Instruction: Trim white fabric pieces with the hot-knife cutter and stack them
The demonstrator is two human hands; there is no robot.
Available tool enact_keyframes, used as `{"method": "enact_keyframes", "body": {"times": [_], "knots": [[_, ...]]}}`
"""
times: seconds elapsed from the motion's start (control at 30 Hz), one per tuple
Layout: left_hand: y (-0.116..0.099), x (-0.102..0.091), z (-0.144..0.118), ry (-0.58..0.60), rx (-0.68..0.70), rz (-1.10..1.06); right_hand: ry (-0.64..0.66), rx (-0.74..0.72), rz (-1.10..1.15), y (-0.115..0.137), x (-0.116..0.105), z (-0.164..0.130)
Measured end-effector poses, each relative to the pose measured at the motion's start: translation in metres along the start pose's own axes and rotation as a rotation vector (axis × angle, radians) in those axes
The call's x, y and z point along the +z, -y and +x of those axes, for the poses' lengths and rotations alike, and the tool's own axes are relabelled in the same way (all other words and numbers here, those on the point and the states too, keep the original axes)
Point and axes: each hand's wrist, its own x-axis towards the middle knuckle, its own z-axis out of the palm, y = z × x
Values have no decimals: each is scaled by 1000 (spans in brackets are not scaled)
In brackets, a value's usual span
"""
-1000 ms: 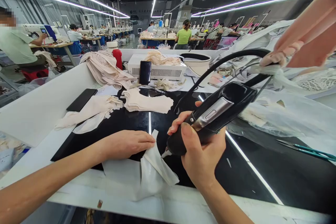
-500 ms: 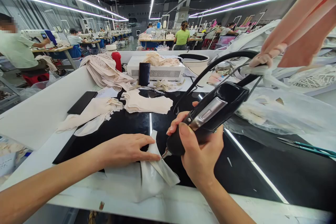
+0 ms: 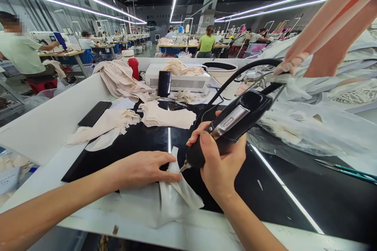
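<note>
My right hand [image 3: 222,160] is wrapped around a black corded handheld tool [image 3: 206,145] with a silver lever on its side. Its small metal tip points down and left, at the edge of a pale fabric piece [image 3: 184,188]. My left hand [image 3: 147,170] lies flat over the upper part of that fabric, fingers stretched out, with two fingertips close to the tip. Part of the cloth hangs over the front edge of the black work surface [image 3: 247,208]. Whether the tip touches the fabric is too fine to tell. Peach-coloured cloth strips [image 3: 321,35] are tied to the tool's rear end from above.
Stacked cream fabric pieces [image 3: 167,117] lie ahead, beside more cut pieces [image 3: 100,125] and a black flat object [image 3: 94,113]. A phone [image 3: 164,83] leans against a vented white box [image 3: 188,82]. Teal-handled scissors [image 3: 350,170] and a plastic bag [image 3: 318,125] are at right. People work behind.
The tool and my right hand have shifted slightly left and tilted a little. My left hand stays on the fabric. The whole view has moved slightly.
</note>
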Motion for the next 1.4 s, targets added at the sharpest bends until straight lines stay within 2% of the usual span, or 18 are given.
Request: {"method": "enact_keyframes", "body": {"times": [0.37, 0.9, 1.03, 1.2, 1.3, 1.4], "knots": [[-1, -1, 1, 25, -18, -11, -6, -4, 50, -7, 4, 6], [0, 2, 2, 88, -36, -15, -8, 0, -54, -14, 12, 15], [-1, -3, 3, 131, -108, -142, 6, 7, -82, -13, 9, 18], [5, -7, 10, 55, -322, -394, 2, -4, -195, -9, -3, 25], [11, -6, 22, 38, -398, -394, 20, -11, -302, -6, -17, 32], [16, -5, 33, 91, -421, -331, 58, -11, -422, -1, -31, 38]]}}
